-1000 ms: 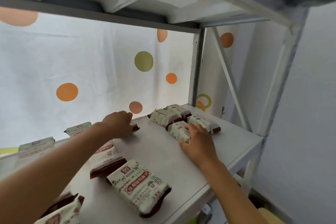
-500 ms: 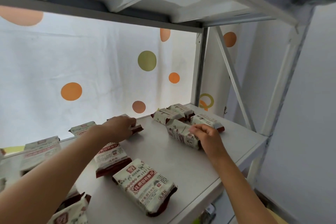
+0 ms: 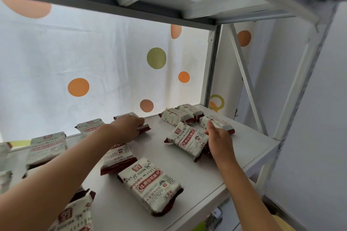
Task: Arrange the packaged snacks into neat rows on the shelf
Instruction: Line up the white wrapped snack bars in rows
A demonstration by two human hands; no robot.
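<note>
Several white-and-maroon snack packs lie on the white shelf. My left hand reaches to the back edge and rests over a pack there, fingers curled on it. My right hand grips the right edge of a tilted pack in the middle right. Three more packs sit at the back right: one beside my right hand and two behind it. A large pack lies near the front edge.
More packs line the back left, one lies under my left forearm, another at the lower left. A dotted white curtain hangs behind. A metal upright and diagonal brace close the right end.
My right hand went from lying flat on the middle-right pack to gripping its edge and tilting it up. My left hand stayed on the back pack.
</note>
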